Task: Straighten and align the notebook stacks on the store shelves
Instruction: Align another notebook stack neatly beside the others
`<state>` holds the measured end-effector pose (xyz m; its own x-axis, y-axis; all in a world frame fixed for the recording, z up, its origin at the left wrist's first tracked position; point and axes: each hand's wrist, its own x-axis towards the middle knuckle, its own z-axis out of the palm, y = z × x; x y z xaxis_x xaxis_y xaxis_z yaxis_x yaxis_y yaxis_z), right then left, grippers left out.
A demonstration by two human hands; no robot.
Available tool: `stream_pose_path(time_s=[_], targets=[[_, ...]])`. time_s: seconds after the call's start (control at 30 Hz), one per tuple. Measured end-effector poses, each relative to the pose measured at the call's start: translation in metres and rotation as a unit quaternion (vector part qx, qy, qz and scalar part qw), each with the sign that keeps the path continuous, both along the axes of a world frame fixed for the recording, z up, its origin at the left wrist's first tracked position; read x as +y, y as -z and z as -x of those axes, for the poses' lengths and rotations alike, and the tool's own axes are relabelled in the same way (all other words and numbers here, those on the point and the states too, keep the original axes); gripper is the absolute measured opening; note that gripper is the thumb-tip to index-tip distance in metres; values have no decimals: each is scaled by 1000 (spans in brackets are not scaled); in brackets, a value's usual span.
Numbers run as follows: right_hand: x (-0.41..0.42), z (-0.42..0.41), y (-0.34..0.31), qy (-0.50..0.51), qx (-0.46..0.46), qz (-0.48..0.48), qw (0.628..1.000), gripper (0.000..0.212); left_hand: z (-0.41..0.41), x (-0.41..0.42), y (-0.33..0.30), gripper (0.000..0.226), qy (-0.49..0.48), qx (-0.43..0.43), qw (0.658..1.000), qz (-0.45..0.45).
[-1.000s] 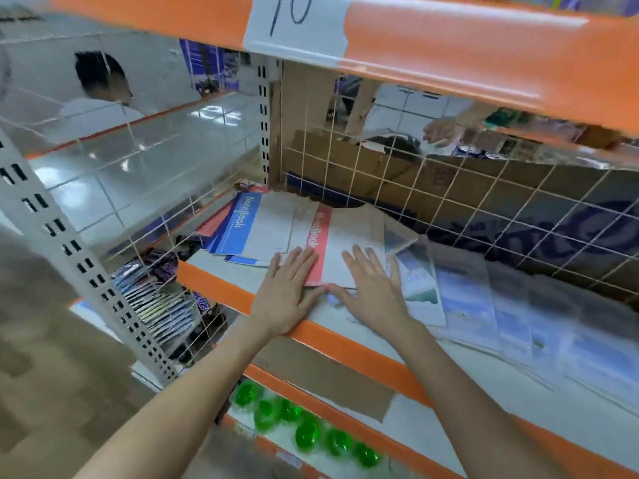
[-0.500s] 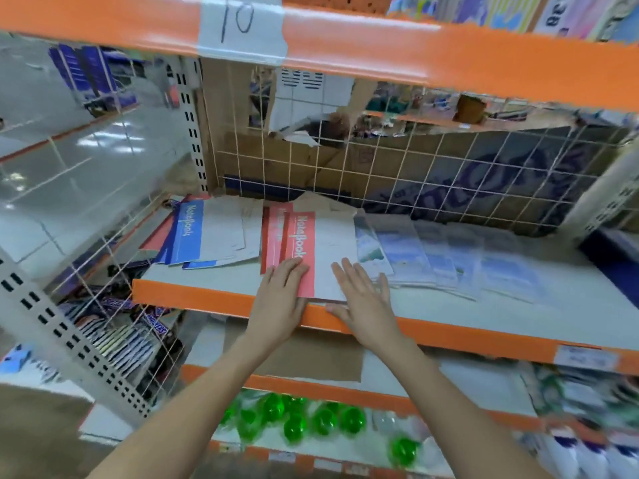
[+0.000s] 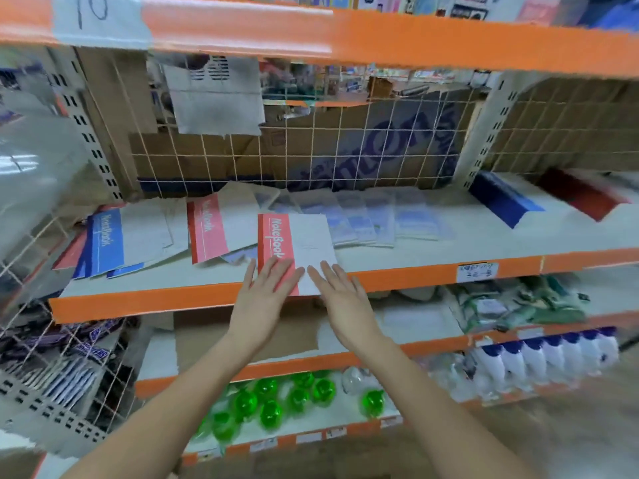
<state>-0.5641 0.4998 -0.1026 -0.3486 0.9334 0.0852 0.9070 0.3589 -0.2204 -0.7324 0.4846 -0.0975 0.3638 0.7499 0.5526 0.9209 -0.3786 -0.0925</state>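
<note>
The red-spined notebook (image 3: 295,248) lies flat at the front edge of the orange-edged shelf (image 3: 145,300). The left hand (image 3: 264,295) and the right hand (image 3: 340,293) rest on the notebook's near end, fingers straight and slightly spread. Behind the notebook lies a fanned row of pale blue notebooks (image 3: 366,216).

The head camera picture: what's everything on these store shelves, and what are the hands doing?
Red-spined notebook: one, red and white, front edge of the middle shelf, under both hands.
Second red-spined notebook: one, lying askew to its left.
Blue-spined notebooks: a loose fanned pile, far left.
Pale blue booklets: an overlapping row, exact count unclear, behind and to the right.
Green bottles: about a dozen, lower shelf.
White bottles with blue caps: a row, lower right.
Left hand: flat, fingers on the red spine.
Right hand: flat, fingers on the white cover.
</note>
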Motion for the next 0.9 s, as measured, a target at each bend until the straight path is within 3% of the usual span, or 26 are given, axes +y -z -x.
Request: stream_pose_path(time_s=[0.13, 0.47, 0.6, 0.83, 0.9], targets=[[-9, -42, -10, 20, 22, -24, 999, 84, -41, 3, -19, 55, 26, 24, 999, -31], [-20, -246, -45, 104, 45, -119, 986, 70, -246, 26, -54, 43, 128, -6, 980, -152], [-40, -353, -48, 150, 25, -108, 983, 78, -355, 24, -54, 37, 171, -20, 975, -143], [-53, -495, -52, 215, -5, -124, 969, 80, -499, 28, -61, 40, 235, -40, 964, -114], [-49, -524, -49, 226, -10, -127, 966, 79, -527, 35, -61, 50, 249, -38, 962, -102]])
